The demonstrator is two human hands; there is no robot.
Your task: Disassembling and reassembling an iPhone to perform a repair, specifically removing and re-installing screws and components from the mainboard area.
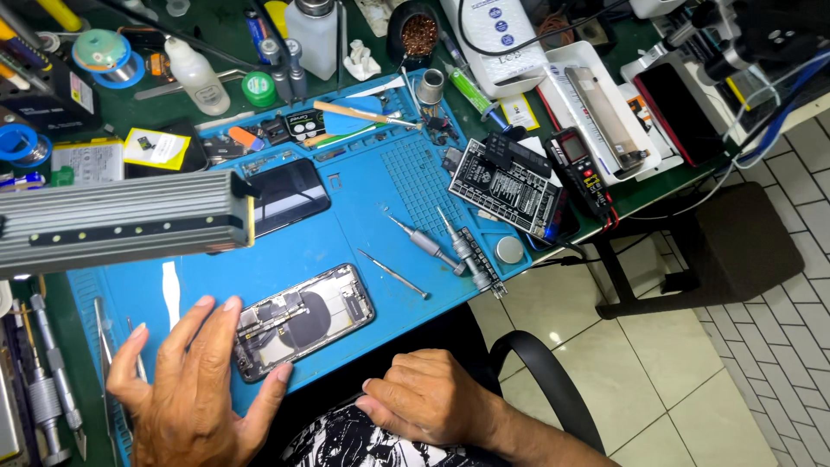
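left hand (194,389): wrist cut off by bottom edge; covers the near-left corner of the opened phone (303,322)
right hand (428,399): loosely curled, palm side hidden
grey ribbed bar (121,223): runs off left edge, hides part of the blue mat (363,225)
black screen (290,195): left part behind bar
phone internals: too small to tell parts

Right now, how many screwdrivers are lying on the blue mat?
3. Two thick grey screwdrivers lie side by side right of the mat's centre. A thin one lies below them, right of the opened phone. The grey lamp bar may hide others.
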